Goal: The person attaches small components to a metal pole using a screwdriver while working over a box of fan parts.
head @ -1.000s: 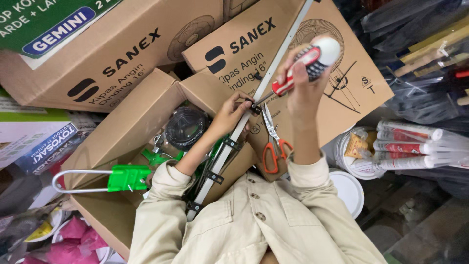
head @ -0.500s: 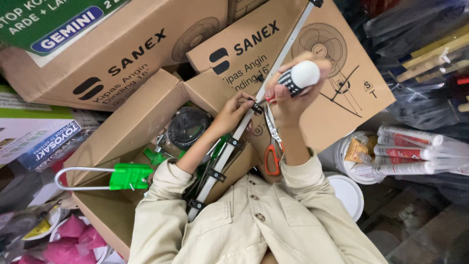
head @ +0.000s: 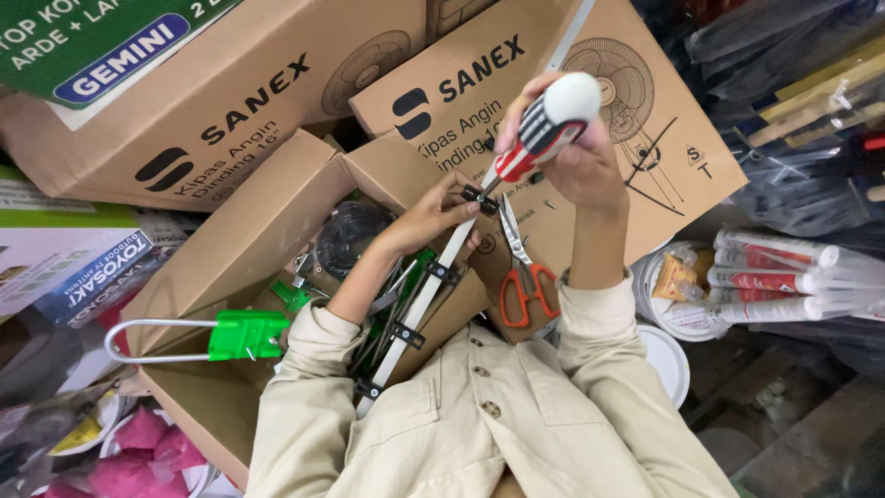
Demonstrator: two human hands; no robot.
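My left hand [head: 433,217] pinched the long white rail [head: 419,309] just under its black clip [head: 479,198], the rail running back from that grip toward my chest over the open carton [head: 277,231]. Right hand [head: 576,161] was clenched round the red-and-white screwdriver [head: 539,134], tip at the clip. Judged the tip could skip off and jab my left fingertips, which sat too close. Orange scissors [head: 524,286] lay below my right wrist, liable to snag.
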